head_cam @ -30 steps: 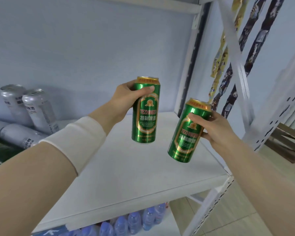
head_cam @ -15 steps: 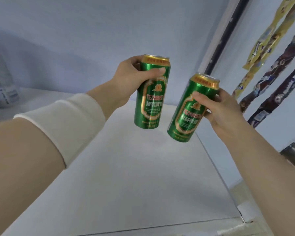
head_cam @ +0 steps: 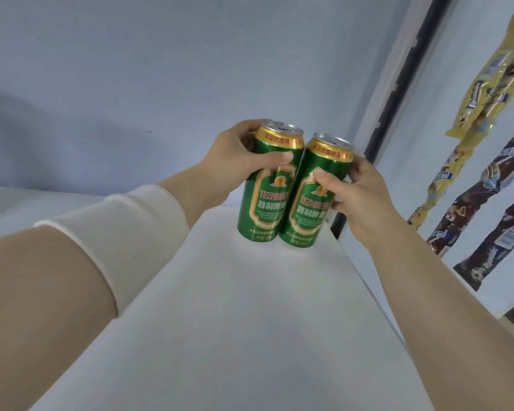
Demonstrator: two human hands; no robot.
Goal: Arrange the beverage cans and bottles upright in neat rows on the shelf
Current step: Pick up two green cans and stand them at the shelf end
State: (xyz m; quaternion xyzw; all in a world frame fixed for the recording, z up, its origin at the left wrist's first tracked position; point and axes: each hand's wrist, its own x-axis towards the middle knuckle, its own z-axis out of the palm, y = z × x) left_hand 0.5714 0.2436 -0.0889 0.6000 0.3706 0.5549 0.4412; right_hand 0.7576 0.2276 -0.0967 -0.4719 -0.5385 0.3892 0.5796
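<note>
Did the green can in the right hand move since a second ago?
Yes. The right can, held by the right hand, went from tilted above the front of the shelf to nearly upright at its back corner by the dark post, beside the left can.

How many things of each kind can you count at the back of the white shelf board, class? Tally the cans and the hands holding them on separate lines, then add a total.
Green beer cans: 2 (left green beer can, right green beer can)
Hands: 2 (left hand, right hand)
Total: 4
</note>
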